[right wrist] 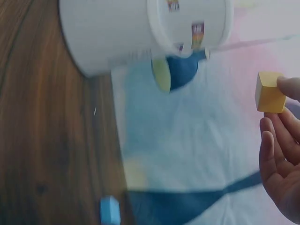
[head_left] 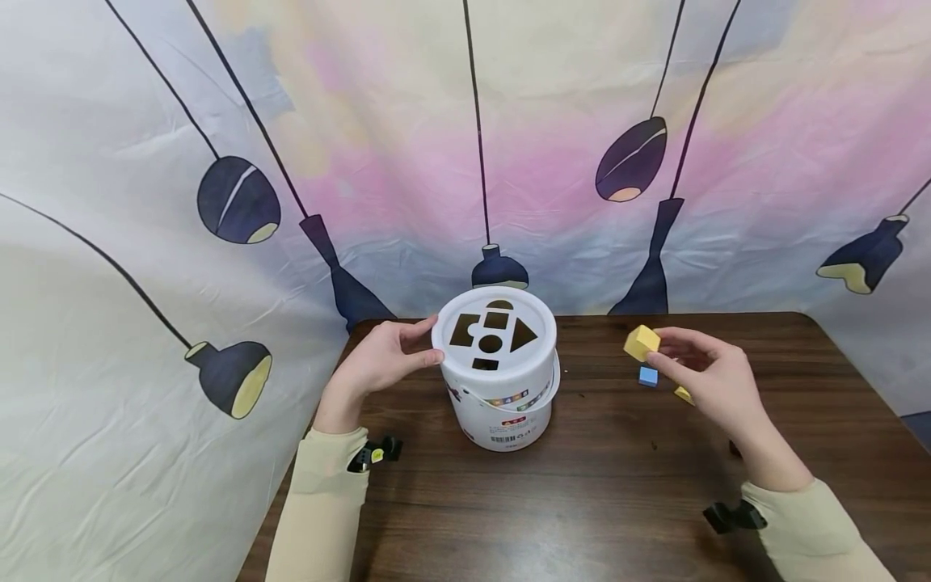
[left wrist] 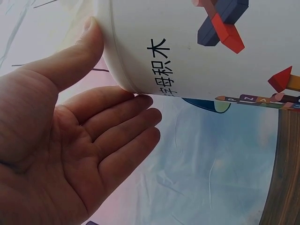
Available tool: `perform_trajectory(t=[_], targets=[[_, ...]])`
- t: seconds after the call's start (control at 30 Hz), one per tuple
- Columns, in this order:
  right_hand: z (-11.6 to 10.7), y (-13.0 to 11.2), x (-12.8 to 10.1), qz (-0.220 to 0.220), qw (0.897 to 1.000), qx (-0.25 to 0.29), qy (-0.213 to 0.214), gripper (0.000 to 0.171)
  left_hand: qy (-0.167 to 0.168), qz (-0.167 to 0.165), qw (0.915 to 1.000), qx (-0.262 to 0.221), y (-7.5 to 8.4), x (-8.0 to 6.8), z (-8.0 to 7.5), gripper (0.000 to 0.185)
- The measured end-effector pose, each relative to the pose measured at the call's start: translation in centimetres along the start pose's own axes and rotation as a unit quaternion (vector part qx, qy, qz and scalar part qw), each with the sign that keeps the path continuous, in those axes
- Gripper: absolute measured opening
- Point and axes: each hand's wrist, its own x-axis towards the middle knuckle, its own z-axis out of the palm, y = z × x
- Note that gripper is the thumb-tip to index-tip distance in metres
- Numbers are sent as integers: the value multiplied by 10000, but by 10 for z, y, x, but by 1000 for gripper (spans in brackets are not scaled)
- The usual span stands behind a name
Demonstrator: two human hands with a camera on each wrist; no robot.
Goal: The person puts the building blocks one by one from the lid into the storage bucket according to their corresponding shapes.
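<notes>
A person steadies a white bucket with one hand and holds a yellow block up in the other.

The left hand (head_left: 381,356) rests against the left side of the white bucket (head_left: 498,380), fingers straight and relaxed, thumb and fingertips touching its lid rim; it grips nothing. The lid (head_left: 494,327) has cut-out holes in several shapes. The bucket stands on the dark wooden table (head_left: 618,485), near its far edge. The right hand (head_left: 705,376) pinches a yellow block (head_left: 641,342) between thumb and fingertips, lifted off the table to the right of the bucket and well apart from it. A small blue block (head_left: 648,376) lies on the table just below it, and another yellow piece (head_left: 682,394) peeks out beside the right hand.
</notes>
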Motion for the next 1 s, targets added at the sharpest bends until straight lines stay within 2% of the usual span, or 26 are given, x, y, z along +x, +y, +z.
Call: perform_trajectory(t=[0.2,0.47,0.7,0.8,1.0], targets=[[25,-24,9,-326,9980,511,-154,38,-42,-45,10000,-3,1,1,0,72],[51,-42,20,-503,9928,1010,-403,35,-24,-49,10000,42,1,2,0,71],[77,-60,30,-601,9789,1822,-708,36,-31,-51,10000,26,2,1,-1,71],[88,-67,33,-695,9752,1911,-869,36,-49,-43,10000,19,2,1,-1,72],[108,-77,40,-709,9763,1744,-1072,38,-58,-52,10000,27,0,1,-1,72]])
